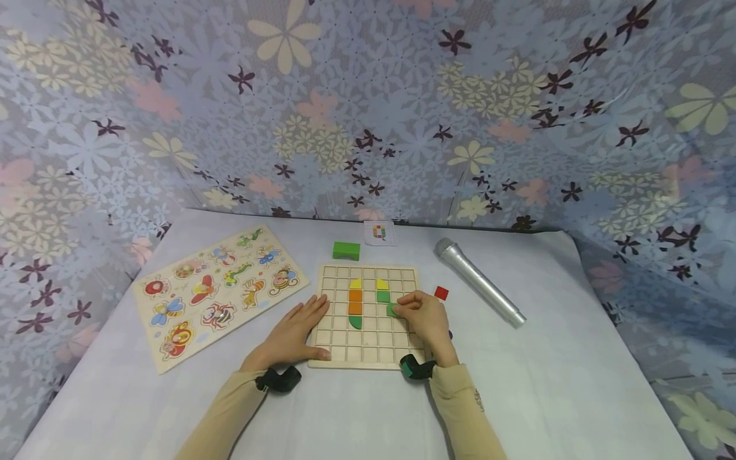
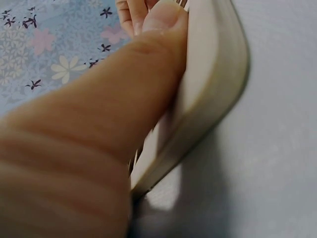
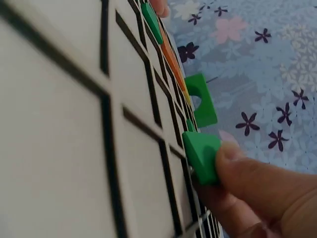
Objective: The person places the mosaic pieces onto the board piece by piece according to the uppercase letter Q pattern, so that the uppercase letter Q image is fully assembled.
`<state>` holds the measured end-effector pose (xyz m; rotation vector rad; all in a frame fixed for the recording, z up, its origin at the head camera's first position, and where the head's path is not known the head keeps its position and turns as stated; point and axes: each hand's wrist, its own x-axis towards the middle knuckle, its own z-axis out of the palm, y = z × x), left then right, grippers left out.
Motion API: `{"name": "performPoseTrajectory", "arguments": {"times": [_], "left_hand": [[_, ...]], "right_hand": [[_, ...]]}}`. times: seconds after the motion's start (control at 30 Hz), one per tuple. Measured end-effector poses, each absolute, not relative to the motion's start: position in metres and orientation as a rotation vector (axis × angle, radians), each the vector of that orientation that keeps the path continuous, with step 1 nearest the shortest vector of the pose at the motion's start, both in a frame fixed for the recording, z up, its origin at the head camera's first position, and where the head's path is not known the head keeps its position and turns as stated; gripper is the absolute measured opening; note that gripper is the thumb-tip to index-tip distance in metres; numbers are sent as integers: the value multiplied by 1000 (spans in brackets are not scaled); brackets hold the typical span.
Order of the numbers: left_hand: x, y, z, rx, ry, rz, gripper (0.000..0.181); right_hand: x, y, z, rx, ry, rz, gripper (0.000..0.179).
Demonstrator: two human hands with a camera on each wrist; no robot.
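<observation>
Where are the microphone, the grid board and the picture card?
Microphone (image 1: pixel 483 283), head view: middle of its silver handle.
Grid board (image 1: pixel 370 338), head view: a bare square.
Picture card (image 1: pixel 379 233), head view: its printed design.

q-like figure (image 1: pixel 379 232) on card (image 1: pixel 390 239), illegible marks (image 1: pixel 478 400) on right sleeve (image 1: pixel 458 404)

We saw a wooden board of painted bugs (image 1: pixel 240 318) lying aslant on the left of the table (image 1: pixel 552 383), a green block with a curved cutout (image 1: pixel 347 250) farther back, a silver microphone (image 1: pixel 482 281) at right, and flowered cloth (image 1: pixel 368 96) behind.
</observation>
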<state>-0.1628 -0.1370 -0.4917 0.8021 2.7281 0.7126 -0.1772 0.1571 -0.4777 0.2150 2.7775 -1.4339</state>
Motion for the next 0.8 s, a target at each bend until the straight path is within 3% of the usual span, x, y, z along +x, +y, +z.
{"name": "performPoseTrajectory", "arguments": {"times": [0.6, 0.8], "left_hand": [[-163, -135, -491, 824, 2721, 741, 103], [-163, -136, -490, 812, 2727, 727, 103]], "right_hand": [[-180, 134, -478, 110, 2988, -1125, 12], [-179, 136, -477, 30, 2906, -1168, 25]]}}
